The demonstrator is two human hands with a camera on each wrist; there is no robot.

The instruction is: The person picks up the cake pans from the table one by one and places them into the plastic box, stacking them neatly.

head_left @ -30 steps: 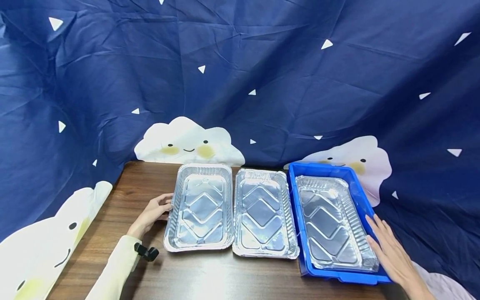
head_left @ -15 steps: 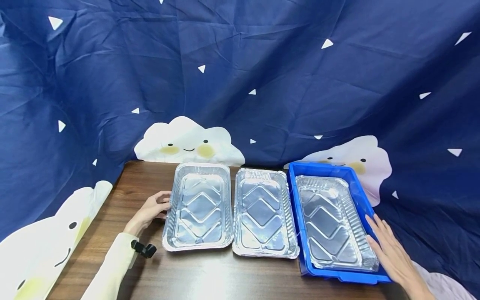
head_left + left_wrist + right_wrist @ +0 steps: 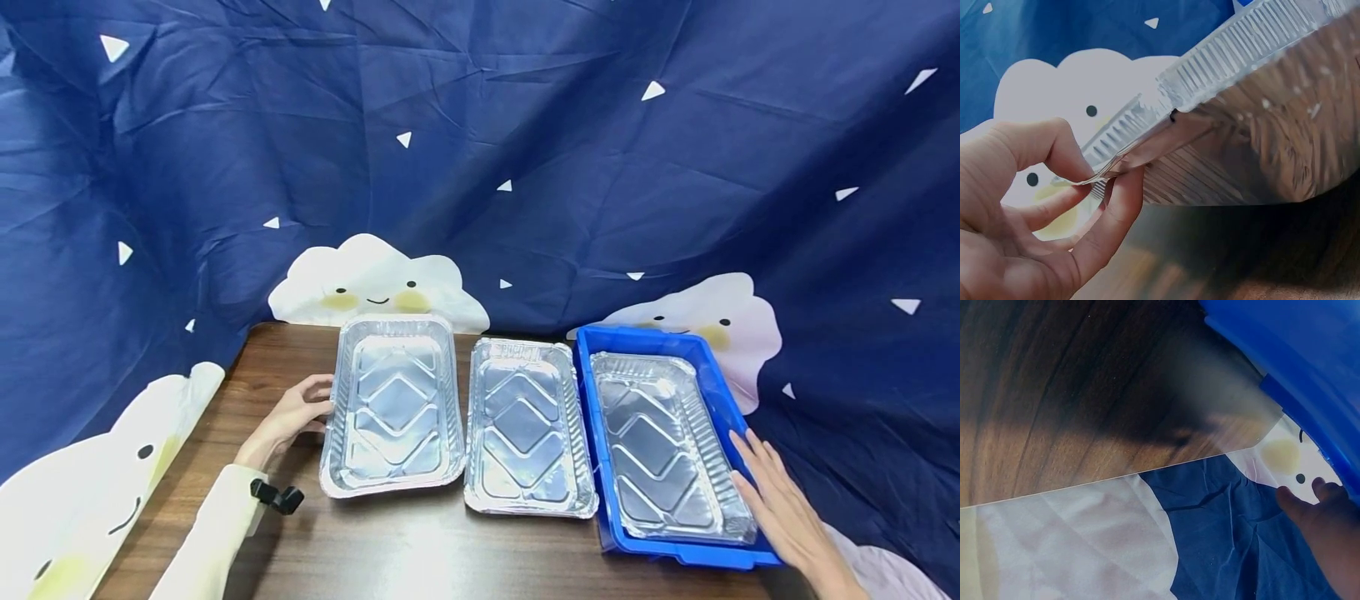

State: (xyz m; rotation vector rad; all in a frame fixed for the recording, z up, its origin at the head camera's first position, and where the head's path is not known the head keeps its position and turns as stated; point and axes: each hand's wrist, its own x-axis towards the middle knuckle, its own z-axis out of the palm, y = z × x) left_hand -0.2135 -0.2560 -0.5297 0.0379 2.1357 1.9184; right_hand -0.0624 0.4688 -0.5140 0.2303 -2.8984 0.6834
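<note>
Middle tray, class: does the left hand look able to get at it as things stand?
Probably not directly: the left hand pinches the left tray, which is between it and the middle tray. Nothing covers the middle tray from above.

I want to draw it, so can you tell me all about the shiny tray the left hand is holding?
The shiny tray is a silvery rectangle that looks like thin foil, with ribbed walls, a rim and zigzag lines on its floor. Nothing's inside. The left hand pinches its left edge, and that side looks tipped up above the wooden table. Another foil tray is on its right.
</note>
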